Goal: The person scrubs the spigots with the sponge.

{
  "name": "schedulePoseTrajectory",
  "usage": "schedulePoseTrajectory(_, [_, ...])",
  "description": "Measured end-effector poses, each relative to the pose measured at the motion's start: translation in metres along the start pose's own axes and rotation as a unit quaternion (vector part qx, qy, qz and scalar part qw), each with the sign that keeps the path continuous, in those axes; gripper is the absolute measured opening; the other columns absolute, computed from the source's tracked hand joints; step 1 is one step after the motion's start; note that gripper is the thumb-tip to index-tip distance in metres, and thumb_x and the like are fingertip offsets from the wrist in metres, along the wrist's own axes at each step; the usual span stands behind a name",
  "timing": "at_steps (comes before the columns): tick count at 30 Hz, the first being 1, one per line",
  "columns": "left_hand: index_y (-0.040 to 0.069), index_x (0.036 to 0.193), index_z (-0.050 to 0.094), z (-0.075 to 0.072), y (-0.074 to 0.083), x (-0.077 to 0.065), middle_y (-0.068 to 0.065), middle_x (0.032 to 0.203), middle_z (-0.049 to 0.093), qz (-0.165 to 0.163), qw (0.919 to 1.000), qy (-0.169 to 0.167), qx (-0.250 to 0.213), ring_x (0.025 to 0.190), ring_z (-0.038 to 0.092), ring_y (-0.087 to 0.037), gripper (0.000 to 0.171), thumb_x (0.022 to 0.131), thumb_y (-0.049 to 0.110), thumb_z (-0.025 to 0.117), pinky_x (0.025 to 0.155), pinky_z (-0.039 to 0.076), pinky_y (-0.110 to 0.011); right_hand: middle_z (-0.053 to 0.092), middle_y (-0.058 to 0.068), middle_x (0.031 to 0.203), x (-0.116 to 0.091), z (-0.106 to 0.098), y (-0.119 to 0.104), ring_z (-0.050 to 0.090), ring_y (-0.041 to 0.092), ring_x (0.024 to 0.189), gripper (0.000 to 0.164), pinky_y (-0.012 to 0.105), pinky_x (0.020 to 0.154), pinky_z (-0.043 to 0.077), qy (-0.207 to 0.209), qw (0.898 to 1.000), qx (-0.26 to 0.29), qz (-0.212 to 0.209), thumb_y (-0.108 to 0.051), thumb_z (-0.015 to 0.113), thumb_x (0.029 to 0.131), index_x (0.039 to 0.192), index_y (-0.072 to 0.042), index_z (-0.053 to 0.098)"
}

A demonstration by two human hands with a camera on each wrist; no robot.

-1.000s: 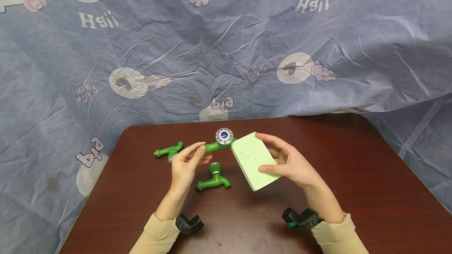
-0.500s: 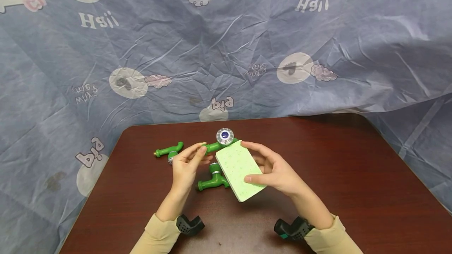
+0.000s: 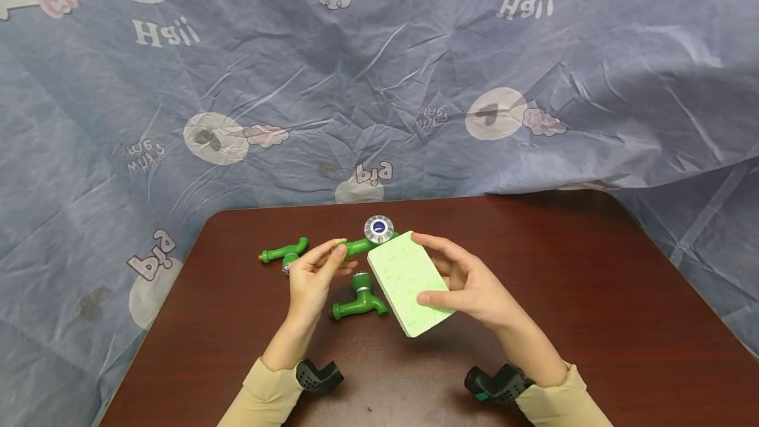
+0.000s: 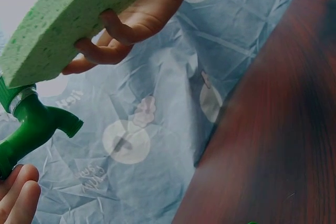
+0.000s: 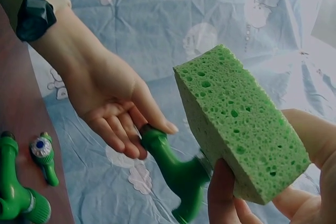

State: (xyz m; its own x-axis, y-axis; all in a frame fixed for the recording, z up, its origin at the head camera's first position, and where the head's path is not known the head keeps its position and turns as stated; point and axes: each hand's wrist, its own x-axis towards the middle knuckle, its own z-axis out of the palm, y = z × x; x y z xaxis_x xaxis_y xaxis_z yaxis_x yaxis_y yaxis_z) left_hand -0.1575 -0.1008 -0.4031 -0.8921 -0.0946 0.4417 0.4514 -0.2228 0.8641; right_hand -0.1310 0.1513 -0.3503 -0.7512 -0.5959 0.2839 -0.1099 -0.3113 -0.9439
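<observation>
My left hand [image 3: 309, 282] pinches a green faucet [image 3: 358, 248] by its inlet end, thumb against fingers, holding it up over the table. The faucet's clear round knob with a blue centre faces up in the head view. A thick light-green sponge [image 3: 406, 279] is in my right hand [image 3: 477, 285], gripped between thumb and fingers along its right side. Its upper left edge overlaps the faucet beside the knob. In the right wrist view, the porous sponge [image 5: 236, 121] lies right at the knob end of the faucet [image 5: 181, 174], whose spout points down.
Another green faucet [image 3: 358, 306] lies on the dark red-brown table [image 3: 593, 308] below the held one. A third faucet [image 3: 283, 254] lies farther left, partly behind my left hand. A bluish printed cloth [image 3: 356, 97] hangs behind the table. Black wrist devices [image 3: 319, 377] sit at both sleeves.
The right hand moved the sponge left and toward me across the faucet, then slightly back right and away. The left hand and its faucet stay almost still.
</observation>
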Motion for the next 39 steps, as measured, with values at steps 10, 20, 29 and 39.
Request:
schedulePoseTrajectory(10, [-0.021, 0.107, 0.058, 0.000, 0.002, 0.001, -0.005, 0.083, 0.071, 0.008, 0.9999, 0.000, 0.011, 0.066, 0.069, -0.020, 0.026, 0.089, -0.002, 0.061, 0.061, 0.058, -0.037, 0.053, 0.020, 0.119, -0.002, -0.004, -0.004, 0.066, 0.027, 0.090, 0.079, 0.050, 0.066, 0.056, 0.015, 1.000, -0.003, -0.008, 0.016, 0.065, 0.077, 0.145, -0.004, 0.030])
schedulePoseTrajectory(20, [-0.014, 0.105, 0.064, -0.008, 0.006, 0.005, -0.006, 0.085, 0.071, 0.005, 0.9999, 0.009, 0.000, 0.067, 0.069, -0.025, 0.021, 0.089, -0.001, 0.062, 0.062, 0.058, -0.041, 0.054, 0.019, 0.118, -0.002, -0.013, -0.005, 0.066, 0.026, 0.089, 0.076, 0.050, 0.065, 0.056, 0.015, 0.999, -0.017, -0.029, 0.017, 0.062, 0.079, 0.145, -0.003, 0.029])
schedulePoseTrajectory(29, [-0.022, 0.111, 0.055, -0.034, 0.019, 0.018, -0.007, 0.088, 0.070, -0.026, 0.9983, 0.045, -0.026, 0.067, 0.070, -0.020, 0.033, 0.086, -0.003, 0.065, 0.062, 0.058, -0.034, 0.055, 0.016, 0.119, -0.005, -0.021, -0.012, 0.065, 0.024, 0.091, 0.075, 0.048, 0.065, 0.057, 0.031, 0.998, -0.025, -0.046, 0.017, 0.061, 0.079, 0.145, -0.002, 0.028])
schedulePoseTrajectory(39, [0.001, 0.105, 0.070, -0.068, 0.021, 0.029, -0.008, 0.095, 0.064, -0.107, 0.9873, 0.042, -0.110, 0.074, 0.070, -0.020, 0.023, 0.085, -0.007, 0.064, 0.071, 0.057, -0.030, 0.055, 0.016, 0.119, -0.005, -0.022, -0.010, 0.065, 0.024, 0.091, 0.076, 0.048, 0.065, 0.057, 0.028, 0.999, -0.022, -0.040, 0.017, 0.061, 0.079, 0.145, -0.002, 0.029])
